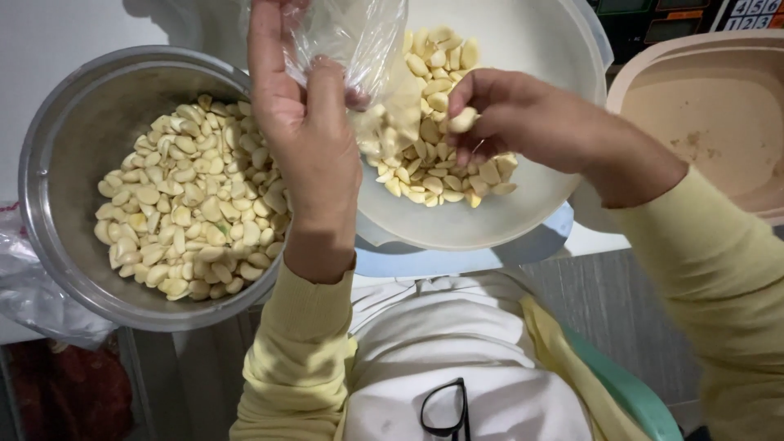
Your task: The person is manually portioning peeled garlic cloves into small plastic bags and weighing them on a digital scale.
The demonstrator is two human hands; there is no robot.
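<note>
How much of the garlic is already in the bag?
Done: I cannot tell how many cloves are already in the clear plastic bag. In hand: the left hand holds that bag over the white plastic bowl, and the right hand pinches one peeled garlic clove. Left: a pile of cloves in the white bowl and many more in the round steel bowl.

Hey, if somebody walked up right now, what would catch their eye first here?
Probably the heaps of peeled garlic cloves: one fills the steel bowl on the left, another lies in the white bowl at top centre. Over the white bowl, the left hand holds up a clear plastic bag, while the right hand pinches a single garlic clove.
</note>
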